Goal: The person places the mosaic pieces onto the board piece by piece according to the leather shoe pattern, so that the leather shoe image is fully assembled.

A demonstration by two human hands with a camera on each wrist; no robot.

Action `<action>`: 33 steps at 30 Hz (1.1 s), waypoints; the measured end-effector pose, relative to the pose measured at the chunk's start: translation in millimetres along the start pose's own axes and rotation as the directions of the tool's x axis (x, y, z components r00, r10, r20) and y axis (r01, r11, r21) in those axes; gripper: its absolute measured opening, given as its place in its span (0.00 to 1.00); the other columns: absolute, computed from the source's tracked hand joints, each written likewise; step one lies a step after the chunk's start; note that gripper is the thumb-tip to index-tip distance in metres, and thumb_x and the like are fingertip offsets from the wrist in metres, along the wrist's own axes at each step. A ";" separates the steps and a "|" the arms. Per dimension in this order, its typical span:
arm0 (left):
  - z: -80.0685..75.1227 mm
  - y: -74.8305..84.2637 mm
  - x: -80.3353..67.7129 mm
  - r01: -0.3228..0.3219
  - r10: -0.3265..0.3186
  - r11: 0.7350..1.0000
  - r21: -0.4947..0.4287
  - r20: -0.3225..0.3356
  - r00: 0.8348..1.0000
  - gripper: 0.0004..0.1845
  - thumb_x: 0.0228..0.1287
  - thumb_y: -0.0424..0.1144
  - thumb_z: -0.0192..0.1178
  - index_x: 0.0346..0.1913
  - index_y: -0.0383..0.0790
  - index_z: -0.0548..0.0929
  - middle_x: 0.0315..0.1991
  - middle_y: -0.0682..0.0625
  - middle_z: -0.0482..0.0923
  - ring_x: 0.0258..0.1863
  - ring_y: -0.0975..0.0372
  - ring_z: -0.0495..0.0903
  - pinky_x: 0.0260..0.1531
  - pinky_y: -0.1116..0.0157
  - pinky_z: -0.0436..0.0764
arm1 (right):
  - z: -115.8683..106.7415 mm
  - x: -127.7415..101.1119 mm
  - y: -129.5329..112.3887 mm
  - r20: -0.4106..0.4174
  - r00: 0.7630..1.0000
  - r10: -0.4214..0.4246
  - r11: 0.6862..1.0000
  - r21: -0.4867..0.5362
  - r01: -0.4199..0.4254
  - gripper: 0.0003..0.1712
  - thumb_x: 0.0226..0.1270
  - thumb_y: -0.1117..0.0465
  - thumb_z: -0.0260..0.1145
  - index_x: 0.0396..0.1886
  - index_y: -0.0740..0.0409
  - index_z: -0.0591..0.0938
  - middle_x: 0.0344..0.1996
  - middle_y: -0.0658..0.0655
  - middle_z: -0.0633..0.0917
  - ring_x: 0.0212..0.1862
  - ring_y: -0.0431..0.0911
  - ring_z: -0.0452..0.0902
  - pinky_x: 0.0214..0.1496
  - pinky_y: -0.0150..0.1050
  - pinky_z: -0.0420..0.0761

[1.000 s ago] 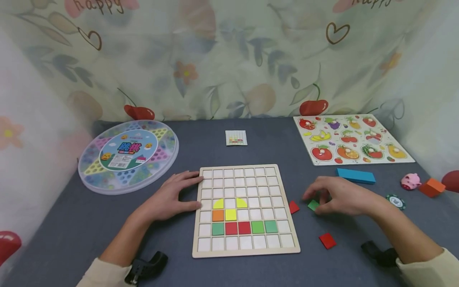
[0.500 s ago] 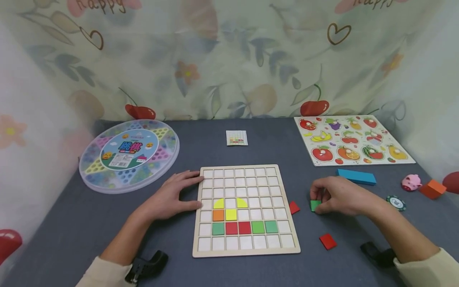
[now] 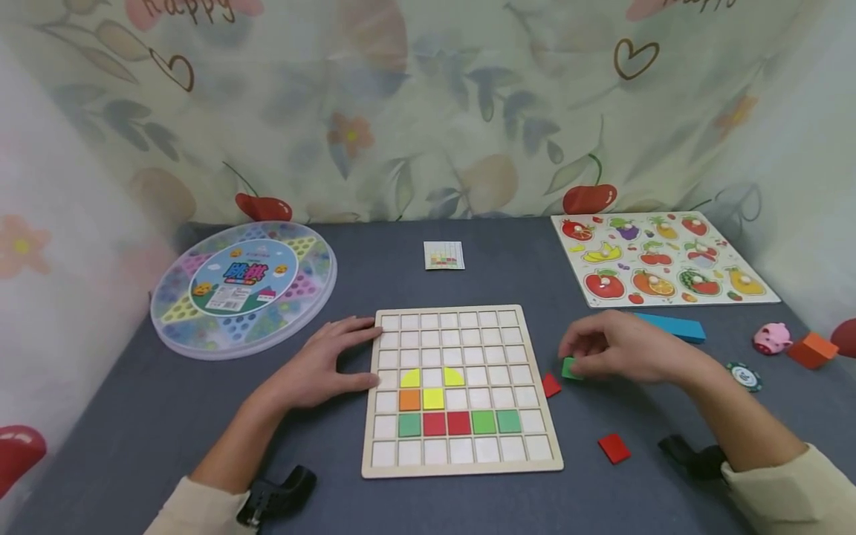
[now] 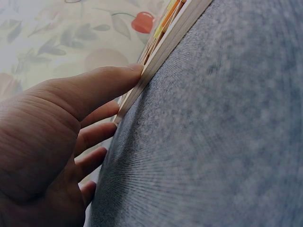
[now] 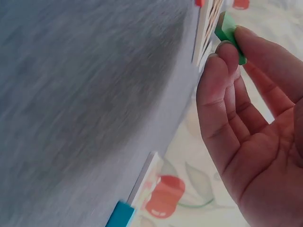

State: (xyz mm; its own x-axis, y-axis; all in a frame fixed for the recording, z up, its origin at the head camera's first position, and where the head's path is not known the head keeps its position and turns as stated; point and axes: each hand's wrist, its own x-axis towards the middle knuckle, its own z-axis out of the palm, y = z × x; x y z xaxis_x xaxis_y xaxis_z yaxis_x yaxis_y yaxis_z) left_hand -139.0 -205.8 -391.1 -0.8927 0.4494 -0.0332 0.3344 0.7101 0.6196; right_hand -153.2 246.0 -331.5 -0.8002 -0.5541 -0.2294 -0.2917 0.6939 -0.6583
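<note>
A wooden grid board (image 3: pixel 461 471) lies mid-table, with yellow, orange, red and green tiles in some of its cells. My left hand (image 3: pixel 317 369) rests along the board's left edge, thumb and fingers extended and touching the rim. To the right of the board, my right hand (image 3: pixel 618 348) pinches a green square tile (image 5: pixel 228 32) between thumb and fingertips, raised off the table in the right wrist view. One red tile (image 3: pixel 551 385) lies against the board's right edge; a second red tile (image 3: pixel 614 449) lies nearer the front.
Behind the board lies a small pattern card (image 3: pixel 444 255). A round Chinese checkers box (image 3: pixel 314 297) is at the left. At the right are a fruit puzzle board (image 3: pixel 669 258), a blue block (image 3: pixel 675 328), a pig figure (image 3: pixel 772 338), an orange block (image 3: pixel 812 350) and a poker chip (image 3: pixel 744 377).
My right hand has picked the green tile up off the table and carried it slightly left toward the board. The left hand stays on the board's edge.
</note>
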 end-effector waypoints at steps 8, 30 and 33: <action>-0.7 -0.8 1.5 -0.014 0.014 1.000 0.003 -0.002 1.000 0.39 0.65 0.54 0.71 0.76 0.47 0.72 0.80 0.44 0.61 0.80 0.41 0.54 0.72 0.34 0.59 | 10.7 26.0 -26.8 0.068 0.998 0.007 0.998 0.064 -0.011 0.08 0.67 0.58 0.73 0.44 0.54 0.87 0.25 0.51 0.81 0.29 0.45 0.77 0.32 0.37 0.78; -1.3 0.0 0.9 0.001 -0.001 1.000 -0.008 0.007 1.000 0.40 0.65 0.54 0.71 0.77 0.48 0.72 0.80 0.45 0.61 0.81 0.41 0.53 0.73 0.33 0.57 | 66.3 80.8 -98.2 0.201 0.976 -0.083 0.996 0.050 0.074 0.10 0.62 0.71 0.69 0.34 0.53 0.90 0.23 0.50 0.84 0.23 0.43 0.81 0.32 0.36 0.81; -1.5 -0.1 1.0 -0.004 0.004 1.000 -0.002 0.005 1.000 0.39 0.65 0.54 0.71 0.76 0.47 0.72 0.80 0.45 0.61 0.81 0.41 0.52 0.74 0.33 0.55 | 71.3 82.2 -102.9 0.187 0.980 -0.068 0.998 0.003 0.069 0.10 0.61 0.71 0.70 0.33 0.51 0.90 0.22 0.49 0.84 0.23 0.42 0.80 0.31 0.35 0.79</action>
State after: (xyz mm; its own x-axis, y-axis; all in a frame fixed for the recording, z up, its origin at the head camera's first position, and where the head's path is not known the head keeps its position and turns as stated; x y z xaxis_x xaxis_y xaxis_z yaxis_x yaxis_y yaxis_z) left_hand -140.3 -206.2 -390.0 -0.8899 0.4548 -0.0348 0.3370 0.7072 0.6215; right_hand -151.6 96.3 -333.8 -0.6662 -0.6763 -0.3144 -0.3446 0.6530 -0.6744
